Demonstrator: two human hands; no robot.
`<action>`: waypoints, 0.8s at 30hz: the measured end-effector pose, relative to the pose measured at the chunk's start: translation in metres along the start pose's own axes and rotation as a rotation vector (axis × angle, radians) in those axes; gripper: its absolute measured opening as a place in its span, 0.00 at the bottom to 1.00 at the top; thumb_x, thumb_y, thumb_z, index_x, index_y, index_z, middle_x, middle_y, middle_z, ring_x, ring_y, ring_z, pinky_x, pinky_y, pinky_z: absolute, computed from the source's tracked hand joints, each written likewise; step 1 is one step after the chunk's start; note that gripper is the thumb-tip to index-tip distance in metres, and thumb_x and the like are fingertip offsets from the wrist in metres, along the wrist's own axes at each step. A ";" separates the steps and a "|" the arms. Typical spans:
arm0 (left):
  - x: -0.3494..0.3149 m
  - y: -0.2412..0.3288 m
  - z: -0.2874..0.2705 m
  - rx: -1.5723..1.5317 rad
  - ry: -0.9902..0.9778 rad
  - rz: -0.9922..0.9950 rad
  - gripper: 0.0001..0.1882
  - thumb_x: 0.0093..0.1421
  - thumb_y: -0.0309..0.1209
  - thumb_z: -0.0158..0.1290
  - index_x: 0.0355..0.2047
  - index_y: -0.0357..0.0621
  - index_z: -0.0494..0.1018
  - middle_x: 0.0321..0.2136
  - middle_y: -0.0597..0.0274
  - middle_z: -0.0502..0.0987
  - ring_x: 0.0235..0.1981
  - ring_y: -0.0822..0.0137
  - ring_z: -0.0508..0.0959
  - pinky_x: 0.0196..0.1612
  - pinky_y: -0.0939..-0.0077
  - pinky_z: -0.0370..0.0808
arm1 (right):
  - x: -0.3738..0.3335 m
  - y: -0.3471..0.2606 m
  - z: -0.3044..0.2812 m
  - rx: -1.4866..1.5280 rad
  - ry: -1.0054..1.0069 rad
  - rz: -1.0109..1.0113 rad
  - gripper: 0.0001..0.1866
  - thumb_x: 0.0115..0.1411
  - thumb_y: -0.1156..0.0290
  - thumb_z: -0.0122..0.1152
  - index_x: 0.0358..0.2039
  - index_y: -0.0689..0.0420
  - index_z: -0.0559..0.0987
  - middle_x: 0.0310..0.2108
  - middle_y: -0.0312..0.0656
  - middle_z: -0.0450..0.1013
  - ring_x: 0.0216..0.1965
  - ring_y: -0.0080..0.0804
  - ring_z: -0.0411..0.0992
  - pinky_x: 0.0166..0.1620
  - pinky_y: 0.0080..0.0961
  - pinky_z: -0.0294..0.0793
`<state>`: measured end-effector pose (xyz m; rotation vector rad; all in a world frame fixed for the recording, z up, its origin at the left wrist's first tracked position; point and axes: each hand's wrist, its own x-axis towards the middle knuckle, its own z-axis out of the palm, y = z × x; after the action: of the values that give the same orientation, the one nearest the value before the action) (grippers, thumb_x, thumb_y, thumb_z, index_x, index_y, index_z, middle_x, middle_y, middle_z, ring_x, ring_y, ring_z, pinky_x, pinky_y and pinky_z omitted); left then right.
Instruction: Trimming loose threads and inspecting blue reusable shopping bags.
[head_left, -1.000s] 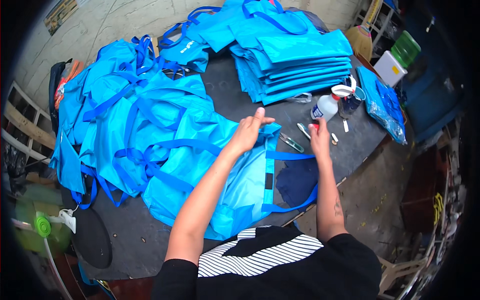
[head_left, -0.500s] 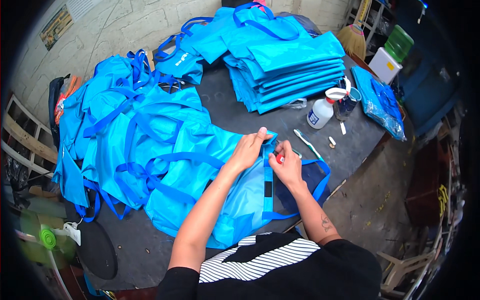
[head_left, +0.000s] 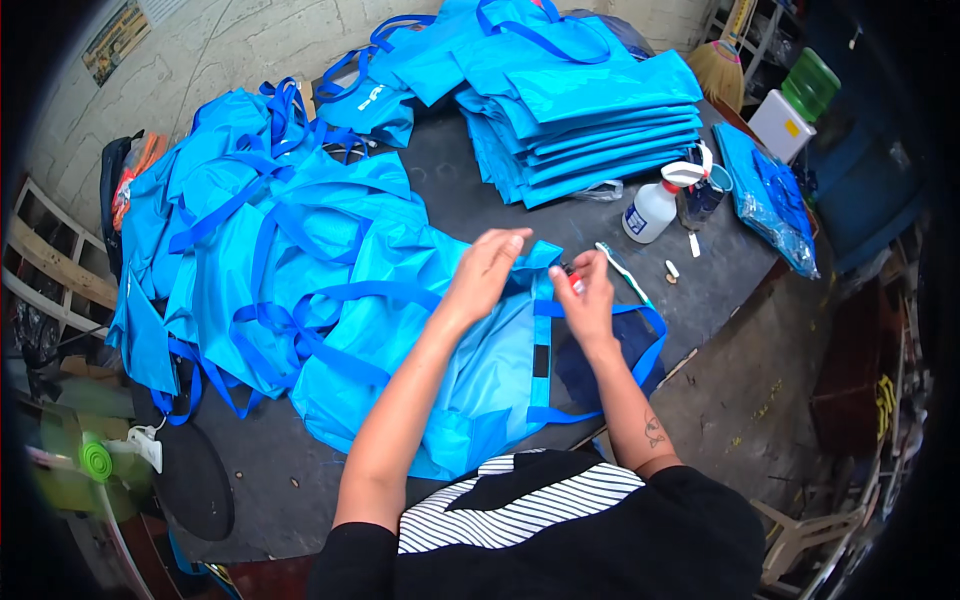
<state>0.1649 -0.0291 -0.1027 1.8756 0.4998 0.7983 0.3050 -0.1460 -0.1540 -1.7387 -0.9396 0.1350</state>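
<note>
A light blue tote bag [head_left: 490, 350] with darker blue straps lies spread in front of me, its opening edge and a black fastener patch [head_left: 541, 361] toward the right. My left hand [head_left: 482, 275] is over its upper edge, fingers stretched out and holding nothing. Just right of the bag's upper corner [head_left: 545, 254], my right hand [head_left: 588, 300] is closed around a small red lighter [head_left: 575, 282], mostly hidden by the fingers. A blue strap [head_left: 650, 350] loops out beneath my right wrist over dark blue fabric [head_left: 625, 345].
Loose blue bags [head_left: 230, 220] heap up at left; a folded stack [head_left: 600, 130] stands at the back. Right of my hands are a toothbrush [head_left: 625, 273], spray bottle [head_left: 652, 210], mug [head_left: 708, 192] and plastic-wrapped blue bundle [head_left: 770, 200]. A green fan [head_left: 96, 460] is at lower left.
My left hand has let go of the bag's upper corner and its fingers have straightened. My right hand has moved slightly up and right with the lighter, away from the edge.
</note>
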 end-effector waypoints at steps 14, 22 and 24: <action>0.026 0.022 -0.136 0.747 0.651 0.188 0.10 0.53 0.33 0.55 0.25 0.37 0.76 0.25 0.51 0.76 0.28 0.50 0.77 0.30 0.61 0.72 | 0.043 -0.034 0.026 -0.016 0.073 -0.337 0.17 0.48 0.71 0.67 0.39 0.62 0.76 0.36 0.46 0.72 0.36 0.36 0.72 0.40 0.29 0.71; -0.003 0.004 -0.138 0.742 0.074 -0.063 0.40 0.53 0.37 0.60 0.64 0.59 0.54 0.49 0.45 0.65 0.52 0.47 0.67 0.56 0.56 0.64 | 0.009 -0.017 0.038 -0.012 -0.482 -0.166 0.22 0.47 0.64 0.69 0.41 0.59 0.75 0.38 0.47 0.72 0.41 0.44 0.73 0.44 0.33 0.72; -0.020 0.014 -0.126 0.725 0.143 0.043 0.41 0.51 0.31 0.61 0.64 0.60 0.55 0.47 0.45 0.65 0.50 0.47 0.67 0.55 0.57 0.64 | 0.001 -0.019 0.039 -0.030 -0.512 -0.155 0.22 0.47 0.64 0.69 0.41 0.59 0.75 0.38 0.47 0.72 0.42 0.44 0.73 0.45 0.33 0.72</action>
<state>0.0606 0.0322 -0.0598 2.5035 0.9323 0.8496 0.2756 -0.1139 -0.1526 -1.6810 -1.4486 0.4824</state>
